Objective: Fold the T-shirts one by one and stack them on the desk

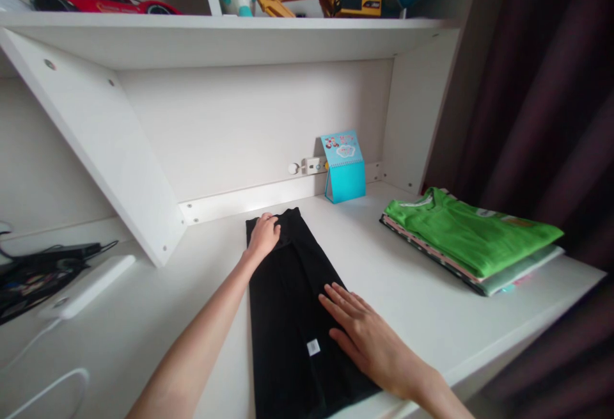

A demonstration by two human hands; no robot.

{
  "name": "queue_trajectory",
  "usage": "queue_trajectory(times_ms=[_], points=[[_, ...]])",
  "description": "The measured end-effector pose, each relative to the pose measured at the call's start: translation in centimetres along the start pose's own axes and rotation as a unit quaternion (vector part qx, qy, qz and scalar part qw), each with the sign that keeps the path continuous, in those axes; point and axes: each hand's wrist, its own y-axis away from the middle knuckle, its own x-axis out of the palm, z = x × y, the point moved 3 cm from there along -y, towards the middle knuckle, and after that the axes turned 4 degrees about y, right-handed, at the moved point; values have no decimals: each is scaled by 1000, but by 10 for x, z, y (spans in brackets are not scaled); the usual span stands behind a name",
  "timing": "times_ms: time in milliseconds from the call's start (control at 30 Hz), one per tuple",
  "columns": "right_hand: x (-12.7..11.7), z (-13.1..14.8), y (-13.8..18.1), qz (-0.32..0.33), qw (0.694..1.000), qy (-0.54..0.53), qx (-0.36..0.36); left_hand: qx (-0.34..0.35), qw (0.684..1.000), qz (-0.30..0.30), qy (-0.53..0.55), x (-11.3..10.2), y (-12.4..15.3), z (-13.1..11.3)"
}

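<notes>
Black garment [288,304] on tabletop [407,278]: left hand [263,235] grip holds far end, right hand [365,337] flat, grip wide; keep edges square.

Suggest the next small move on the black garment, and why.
Probably bring the far end of the black garment toward the near edge: it lies as a narrow strip, the left hand rests on that end, the right hand lies flat mid-length.
</notes>
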Motion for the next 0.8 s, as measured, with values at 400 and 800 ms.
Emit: queue_trajectory(times_ms=[400, 800], points=[[-7, 6, -1, 101, 994, -10, 42, -28, 979, 200, 0, 54, -57, -26], [-12, 6, 0, 105, 994, -18, 39, -20, 985, 169, -11, 62, -60, -17]])
